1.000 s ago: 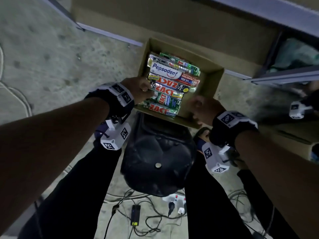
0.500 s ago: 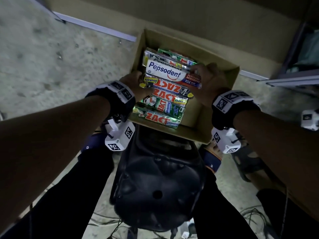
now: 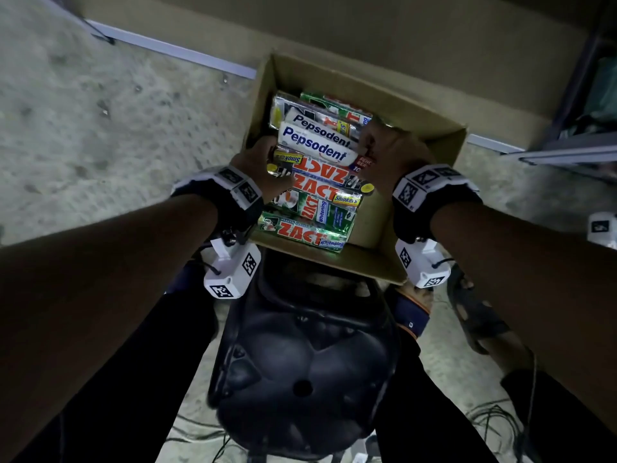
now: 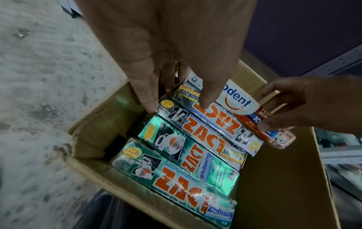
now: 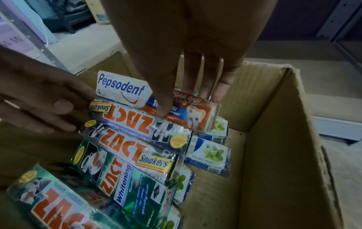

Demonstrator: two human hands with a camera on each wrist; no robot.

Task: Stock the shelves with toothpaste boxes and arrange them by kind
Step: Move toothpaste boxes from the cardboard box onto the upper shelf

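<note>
An open cardboard carton (image 3: pixel 367 88) holds a stack of toothpaste boxes. My right hand (image 3: pixel 384 152) pinches the red right end of the top white Pepsodent box (image 3: pixel 317 147), thumb on its near face (image 5: pixel 162 108), fingers behind. A second Pepsodent box (image 3: pixel 320 123) shows just beyond it. My left hand (image 3: pixel 267 162) holds the left end of a silver Zact Smokers box (image 4: pixel 211 124), thumb on top. Green Zact Whitening boxes (image 3: pixel 300 233) lie nearest me. Blue Double Mint boxes (image 5: pixel 209 153) lie lower, at the stack's right.
The carton sits on a black stool (image 3: pixel 300 362) between my legs. Grey metal shelving (image 3: pixel 567 152) stands at the right, a wall behind the carton. Cables (image 3: pixel 484 416) trail on the concrete floor, and a sandalled foot (image 3: pixel 474 312) is beside the stool. The carton's right half (image 4: pixel 284 170) holds little.
My right hand left the carton's near right edge, reached inside and took the Pepsodent box's end. That box has come towards me, uncovering a second one. My left hand stayed at the stack's left.
</note>
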